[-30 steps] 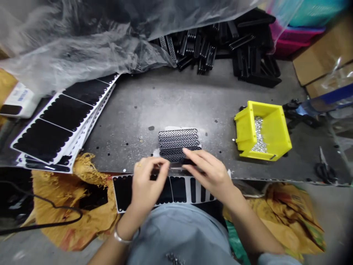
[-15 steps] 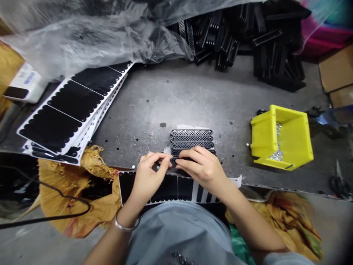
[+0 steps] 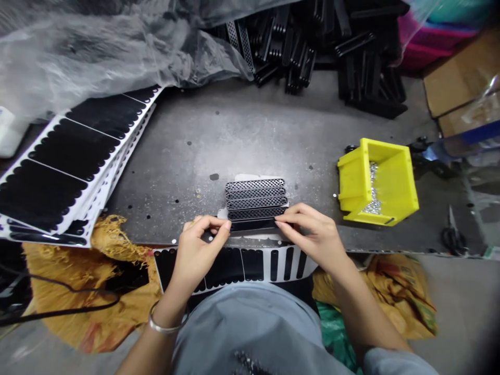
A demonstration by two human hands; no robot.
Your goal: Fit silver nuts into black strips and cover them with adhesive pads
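A row of several perforated black strips lies on the grey metal table. The nearest one is a plain black strip. My left hand pinches its left end and my right hand pinches its right end, both with fingers closed on it. Just below my hands, at the table's front edge, a white sheet of black oblong stickers lies across my lap, with several slots bare.
A yellow bin of small silver parts stands to the right. Stacked sticker sheets lie at the left. A pile of black plastic parts and crumpled clear plastic fill the back. Scissors lie far right.
My hands have spread apart along the nearest black strip, the right one sliding from its left part to its right end. The camera view shifted slightly.
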